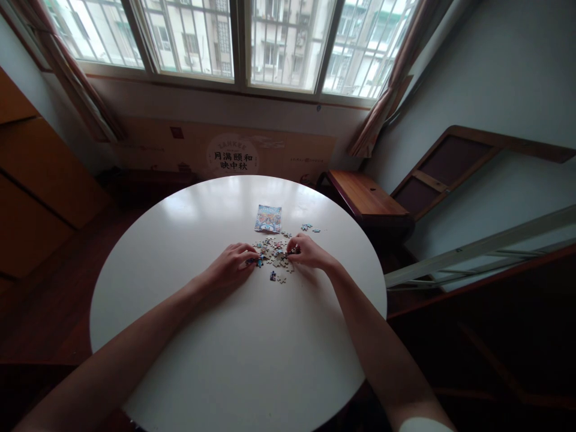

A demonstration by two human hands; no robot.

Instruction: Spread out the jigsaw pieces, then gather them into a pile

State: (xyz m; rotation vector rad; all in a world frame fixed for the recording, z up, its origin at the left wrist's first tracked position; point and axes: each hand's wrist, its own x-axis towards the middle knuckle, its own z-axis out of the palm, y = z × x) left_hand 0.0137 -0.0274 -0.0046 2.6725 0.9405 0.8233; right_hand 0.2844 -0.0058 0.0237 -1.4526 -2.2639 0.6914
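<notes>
A loose pile of jigsaw puzzle pieces [275, 247] lies on the white round table [252, 348], some with printed sides up and others showing pale backs. At the pile's left edge, my left hand [234, 262] has its fingers curled together on a blue puzzle piece [260, 260]. My right hand [309, 251] is across from it, bent over the right edge with thumb and fingers closed around a dark puzzle piece [294, 251]; the fingers partly hide it. A dark printed piece [272, 276] and a pale piece [281, 279] lie apart on the near side.
Behind the pile lies a small printed picture sheet or packet [269, 218]. A few bluish pieces [306, 227] sit separately at the back right. Beyond the table stand a wooden bench [366, 193] on the right and a printed board [171, 141] under the barred window.
</notes>
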